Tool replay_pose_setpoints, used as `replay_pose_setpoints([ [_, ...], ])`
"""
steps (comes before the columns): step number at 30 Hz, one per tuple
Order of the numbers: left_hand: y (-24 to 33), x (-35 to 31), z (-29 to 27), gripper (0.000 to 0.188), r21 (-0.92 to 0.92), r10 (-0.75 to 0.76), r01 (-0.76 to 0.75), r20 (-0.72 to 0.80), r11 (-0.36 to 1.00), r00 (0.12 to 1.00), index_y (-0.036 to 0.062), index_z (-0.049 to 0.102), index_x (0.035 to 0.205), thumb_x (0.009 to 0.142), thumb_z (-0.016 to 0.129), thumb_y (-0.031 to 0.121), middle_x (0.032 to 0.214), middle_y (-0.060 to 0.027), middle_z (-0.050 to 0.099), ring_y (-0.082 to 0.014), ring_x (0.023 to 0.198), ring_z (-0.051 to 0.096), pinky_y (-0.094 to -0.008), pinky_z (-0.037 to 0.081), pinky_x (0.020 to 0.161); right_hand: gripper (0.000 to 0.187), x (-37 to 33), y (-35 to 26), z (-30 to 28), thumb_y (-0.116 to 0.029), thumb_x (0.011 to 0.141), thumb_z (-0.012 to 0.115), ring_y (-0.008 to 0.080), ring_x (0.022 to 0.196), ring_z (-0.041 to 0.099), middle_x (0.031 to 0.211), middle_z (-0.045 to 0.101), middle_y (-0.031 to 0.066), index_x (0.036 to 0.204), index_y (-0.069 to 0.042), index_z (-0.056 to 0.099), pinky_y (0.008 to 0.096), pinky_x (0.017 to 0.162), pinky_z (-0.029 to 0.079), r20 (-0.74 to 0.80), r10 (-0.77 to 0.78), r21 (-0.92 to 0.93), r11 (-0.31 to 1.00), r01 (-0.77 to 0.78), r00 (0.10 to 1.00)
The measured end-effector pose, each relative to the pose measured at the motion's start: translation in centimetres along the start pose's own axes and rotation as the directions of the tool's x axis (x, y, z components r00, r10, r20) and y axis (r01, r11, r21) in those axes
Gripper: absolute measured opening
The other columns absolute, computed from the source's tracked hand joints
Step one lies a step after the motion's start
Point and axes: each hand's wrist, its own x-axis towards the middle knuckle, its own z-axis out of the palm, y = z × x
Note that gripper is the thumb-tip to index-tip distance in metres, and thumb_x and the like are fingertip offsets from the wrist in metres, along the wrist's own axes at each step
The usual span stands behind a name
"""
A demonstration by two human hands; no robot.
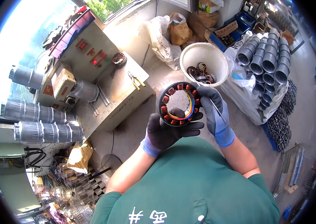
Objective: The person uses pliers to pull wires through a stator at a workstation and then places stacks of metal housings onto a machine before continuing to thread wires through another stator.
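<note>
I see the grip of the left hand (168, 131) pinching the wound stator (164, 100) by its lower rim; the right hand (213, 108) pinches a thin metal rod (216, 108) beside it. If the rod slips, it could scratch the coloured wires (192, 108).

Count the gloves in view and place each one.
2: the left glove holding the ring, the right glove with a thin rod. Others may be hidden in the clutter.
</note>
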Motion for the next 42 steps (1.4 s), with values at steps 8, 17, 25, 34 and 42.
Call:
replay_pose_setpoints([
  [8,0.3,-0.3,-1.6,0.107,-0.26,0.034,-0.034,-0.007,0.965,0.999,0.0148,0.028,0.159,0.081,0.06,0.08,0.157,-0.0183,0.04,-0.0477,0.141,0.041,-0.0596,0.041,0.109,0.029,0.0,-0.1,1.0,0.004,0.096,0.06,0.0124,0.109,0.064,0.119,0.07,0.0102,0.125,0.003,0.063,0.0278,0.098,0.051,-0.035,0.109,-0.076,0.991,-0.112,0.993],
  [17,-0.2,-1.5,-2.4,0.095,-0.265,0.074,-0.075,-0.014,0.961,0.997,0.0147,0.033,0.157,0.087,0.06,0.073,0.156,-0.0185,0.042,-0.0457,0.144,0.037,-0.0596,0.034,0.115,0.04,0.4,0.8,1.8,-0.003,0.09,0.073,0.0121,0.102,0.067,0.117,0.069,0.0108,0.128,0.002,0.06,0.0285,0.092,0.056,0.005,0.095,-0.076,0.993,-0.094,0.995],
  [25,-0.2,-2.2,-1.9,0.08,0.376,0.228,-0.076,-0.376,0.923,0.898,0.0139,0.032,0.157,0.096,0.057,0.059,0.151,-0.0165,0.048,-0.0351,0.13,0.056,-0.0534,0.049,0.104,0.036,1.8,1.3,-0.5,0.005,0.084,0.064,0.0099,0.095,0.066,0.109,0.07,0.0078,0.119,-0.001,0.063,0.0255,0.084,0.057,-0.05,0.194,-0.069,0.978,-0.197,0.98],
  [34,-0.1,-1.5,-0.7,0.055,0.6,0.33,-0.004,-0.434,0.8,0.838,0.0028,0.041,0.138,0.09,0.068,0.008,0.129,-0.016,0.057,-0.0227,0.104,0.067,-0.0347,0.061,0.08,0.043,2.6,0.3,-0.9,0.012,0.078,0.062,0.0164,0.115,0.063,0.125,0.066,0.0132,0.12,0.002,0.065,0.0306,0.102,0.051,0.245,-0.087,-0.39,0.903,0.181,0.966],
  [42,-1.2,-1.4,-1.6,0.058,0.703,0.477,-0.06,-0.415,0.709,0.774,0.0003,0.041,0.136,0.087,0.071,0.005,0.131,-0.0185,0.057,-0.0282,0.104,0.069,-0.0396,0.063,0.082,0.031,1.9,-1.3,-2.3,-0.01,0.098,0.059,0.0204,0.122,0.059,0.13,0.067,0.0145,0.126,0.004,0.064,0.0349,0.11,0.041,0.128,-0.065,-0.296,0.95,0.1,0.99],
])
